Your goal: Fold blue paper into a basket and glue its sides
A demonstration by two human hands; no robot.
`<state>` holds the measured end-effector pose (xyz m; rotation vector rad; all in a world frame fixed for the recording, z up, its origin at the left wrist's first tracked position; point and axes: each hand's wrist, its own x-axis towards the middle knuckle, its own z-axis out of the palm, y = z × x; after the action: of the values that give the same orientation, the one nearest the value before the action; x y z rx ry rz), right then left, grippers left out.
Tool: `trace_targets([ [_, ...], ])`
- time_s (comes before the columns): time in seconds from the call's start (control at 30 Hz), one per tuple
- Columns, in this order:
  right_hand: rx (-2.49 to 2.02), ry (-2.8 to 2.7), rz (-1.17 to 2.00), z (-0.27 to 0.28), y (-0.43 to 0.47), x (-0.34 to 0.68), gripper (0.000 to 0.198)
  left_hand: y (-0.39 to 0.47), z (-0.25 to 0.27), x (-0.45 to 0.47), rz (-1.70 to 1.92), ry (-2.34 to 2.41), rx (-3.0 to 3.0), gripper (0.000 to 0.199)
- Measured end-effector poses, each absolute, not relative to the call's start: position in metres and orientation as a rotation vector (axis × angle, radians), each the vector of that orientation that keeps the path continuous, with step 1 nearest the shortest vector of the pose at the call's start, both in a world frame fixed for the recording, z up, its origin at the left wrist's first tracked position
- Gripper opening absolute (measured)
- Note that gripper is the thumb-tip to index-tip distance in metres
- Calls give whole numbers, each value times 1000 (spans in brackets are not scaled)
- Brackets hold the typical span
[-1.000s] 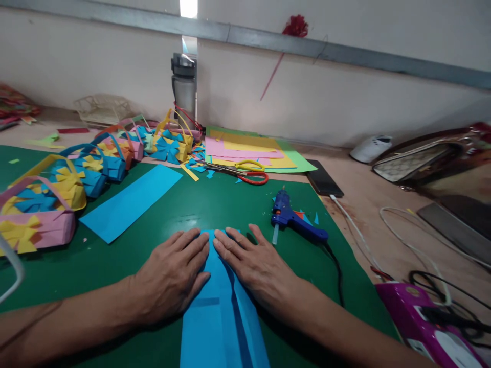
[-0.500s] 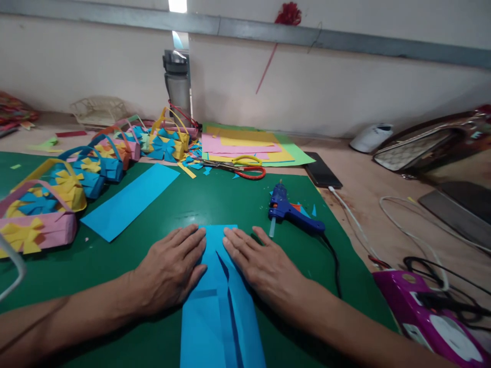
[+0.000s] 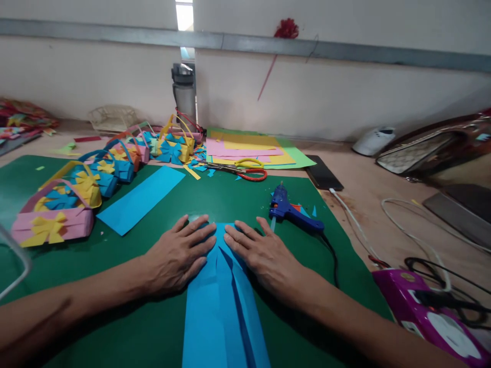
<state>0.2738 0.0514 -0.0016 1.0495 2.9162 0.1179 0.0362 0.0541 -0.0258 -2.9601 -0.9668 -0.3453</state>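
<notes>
A long blue sheet of paper (image 3: 207, 322), its long sides folded inward, lies on the green mat (image 3: 138, 332) in front of me. The two flaps come close at the far end and gape apart nearer to me. My left hand (image 3: 178, 255) rests flat on the left side of its far end, fingers stretched out. On the right flap lies my right hand (image 3: 261, 250), palm down with the fingers spread. A blue paper strip (image 3: 141, 199) sits further off to the left. To the right of my right hand is a blue glue gun (image 3: 293, 209).
Several small paper baskets with bows (image 3: 53, 225) line the left side. Scissors (image 3: 249, 168), coloured paper sheets (image 3: 245, 148) and a phone (image 3: 324, 173) are at the back. A purple power strip (image 3: 429, 317) with cables stands at right; a bottle (image 3: 185, 97) is near the wall.
My left hand has shifted slightly right along the paper, its fingers spreading more. Both hands still press the far end. The whole view has swung a little to the left.
</notes>
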Motion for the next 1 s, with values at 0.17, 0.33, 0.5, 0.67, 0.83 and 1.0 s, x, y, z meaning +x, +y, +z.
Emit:
trace_targets([
  [0.17, 1030, 2964, 101, -7, 44, 278, 40, 55, -27, 38, -356, -813, -3029, 41],
  [0.33, 1070, 2937, 115, -6, 41, 276, 39, 80, -26, 40, -439, -1231, -2671, 41],
  [0.5, 1082, 2934, 159, -4, 39, 274, 39, 91, -29, 31, -873, -1115, -2553, 25],
  [0.67, 1075, 2946, 187, -7, 39, 275, 38, 84, -30, 32, -986, -1007, -2631, 34],
  [0.83, 1067, 2936, 220, -7, 40, 273, 37, 77, -24, 38, -955, -787, -2848, 23],
  [1.0, 1111, 2906, 222, -3, 43, 270, 37, 71, -22, 42, -637, -688, -3028, 28],
])
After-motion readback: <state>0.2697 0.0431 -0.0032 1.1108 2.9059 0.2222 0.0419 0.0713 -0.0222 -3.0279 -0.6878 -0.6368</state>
